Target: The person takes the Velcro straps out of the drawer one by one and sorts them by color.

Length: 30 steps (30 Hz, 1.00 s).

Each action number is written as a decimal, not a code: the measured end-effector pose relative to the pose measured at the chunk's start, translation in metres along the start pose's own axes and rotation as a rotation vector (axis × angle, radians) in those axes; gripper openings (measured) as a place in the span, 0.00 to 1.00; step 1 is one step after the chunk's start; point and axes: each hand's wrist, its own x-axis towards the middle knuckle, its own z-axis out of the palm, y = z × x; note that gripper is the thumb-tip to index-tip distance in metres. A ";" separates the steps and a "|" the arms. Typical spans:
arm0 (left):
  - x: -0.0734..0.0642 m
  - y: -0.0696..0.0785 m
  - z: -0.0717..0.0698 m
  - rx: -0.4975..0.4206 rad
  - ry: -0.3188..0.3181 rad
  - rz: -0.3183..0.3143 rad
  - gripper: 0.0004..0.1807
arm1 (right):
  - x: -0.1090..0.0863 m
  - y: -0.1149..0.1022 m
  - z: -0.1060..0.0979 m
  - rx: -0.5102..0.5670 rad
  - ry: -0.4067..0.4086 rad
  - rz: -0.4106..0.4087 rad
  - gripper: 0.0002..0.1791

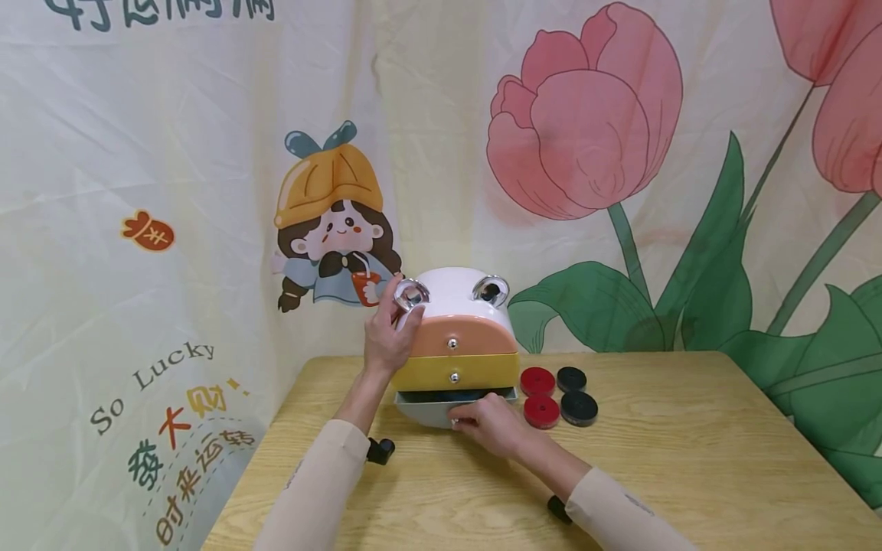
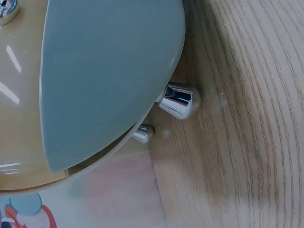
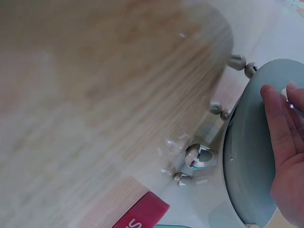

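A small frog-like drawer cabinet (image 1: 451, 291) stands on the table, with a white domed top and two silver ring eyes. My left hand (image 1: 391, 329) grips its upper left side by the left ring (image 1: 412, 294), thumb in front. Below the orange drawer (image 1: 475, 334) and yellow drawer (image 1: 485, 371), the grey-blue bottom drawer (image 1: 420, 413) is pulled partly out. My right hand (image 1: 492, 425) pinches that drawer's small knob (image 3: 284, 93) between thumb and fingers. The left wrist view shows the grey-blue drawer front (image 2: 114, 80) but not the left hand. What the drawer contains cannot be made out.
Right of the cabinet lie two red discs (image 1: 537, 381) and two black discs (image 1: 579, 408), close together. Silver feet (image 2: 180, 100) lift the cabinet off the wooden table (image 1: 661, 459). A printed cloth (image 1: 441, 153) hangs behind the table.
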 end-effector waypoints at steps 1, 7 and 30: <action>0.000 0.000 0.000 -0.001 -0.001 0.000 0.36 | -0.001 -0.001 0.000 -0.003 0.000 -0.008 0.06; 0.000 0.000 0.000 0.005 0.002 -0.001 0.36 | -0.005 -0.006 -0.001 -0.008 0.010 -0.060 0.04; 0.000 -0.001 0.001 0.010 -0.002 -0.002 0.37 | -0.020 -0.018 -0.004 -0.018 -0.023 -0.147 0.03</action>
